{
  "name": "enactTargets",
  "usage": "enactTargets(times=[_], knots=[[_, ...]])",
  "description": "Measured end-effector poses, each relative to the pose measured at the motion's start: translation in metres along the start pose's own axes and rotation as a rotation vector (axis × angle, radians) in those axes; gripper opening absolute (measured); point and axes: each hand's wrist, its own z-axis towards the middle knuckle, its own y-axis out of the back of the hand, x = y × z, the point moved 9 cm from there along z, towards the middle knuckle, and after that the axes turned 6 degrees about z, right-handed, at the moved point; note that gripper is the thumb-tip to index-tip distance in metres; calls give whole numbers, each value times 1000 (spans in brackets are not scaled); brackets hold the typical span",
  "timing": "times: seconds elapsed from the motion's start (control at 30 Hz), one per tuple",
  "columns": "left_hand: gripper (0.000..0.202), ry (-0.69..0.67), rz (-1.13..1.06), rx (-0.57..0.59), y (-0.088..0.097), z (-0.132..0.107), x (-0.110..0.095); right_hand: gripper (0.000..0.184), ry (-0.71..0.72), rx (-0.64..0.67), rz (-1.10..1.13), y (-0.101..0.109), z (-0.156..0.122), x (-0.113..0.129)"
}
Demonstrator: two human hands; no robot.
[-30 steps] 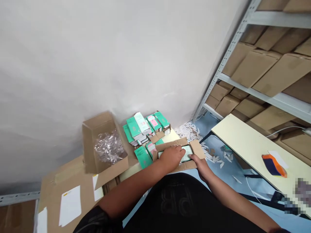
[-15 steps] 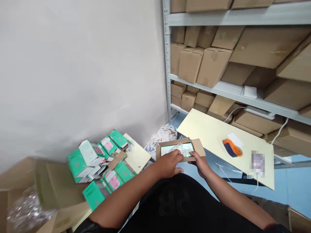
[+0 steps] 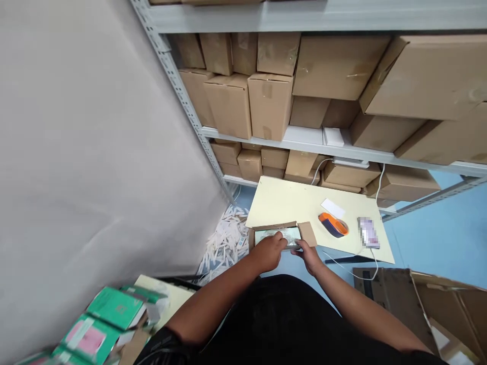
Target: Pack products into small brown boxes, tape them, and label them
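A black top (image 3: 285, 319) with short black sleeves (image 3: 165, 344) that leave both forearms (image 3: 222, 289) bare

Off-white wall (image 3: 95, 126), plain, slightly smudged, fills the left side; greyer toward its foot. Metal shelving rack (image 3: 181, 94) beyond — pale grey, perforated upright beside the wall, horizontal beams, tiers packed with brown cartons (image 3: 268, 109). Floor (image 3: 437, 223) smooth, light blue, open at far right. White paper scraps (image 3: 224, 238) heaped on it near the wall. Pale yellow tabletop (image 3: 283, 200) in front of the rack; second pale yellow tabletop (image 3: 175, 296) lower left. Light soft — shadows deepest between cartons.
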Motion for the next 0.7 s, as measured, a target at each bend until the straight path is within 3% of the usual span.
enactTargets(times=[0.17, 0.27, 0.37, 0.5, 0.6, 0.7], knots=[[43, 22, -97, -36, -6, 40, 69, 47, 24, -72, 20, -20, 52, -2], [27, -107, -50, 44, -16, 69, 92, 48, 4, -131, 68, -32, 78, -8], [20, -285, 46, 95, -24, 100, 101, 48, -26, -204, 43, -34, 102, -12], [21, -344, 79, 110, -37, 134, 112, 51, -36, -263, -70, -17, 123, -5], [21, -369, 42, 125, -49, 149, 113, 61, 177, -180, -309, -5, 126, 22], [21, -369, 4, 162, -60, 160, 109, 72, 426, 34, -564, -4, 114, 44]])
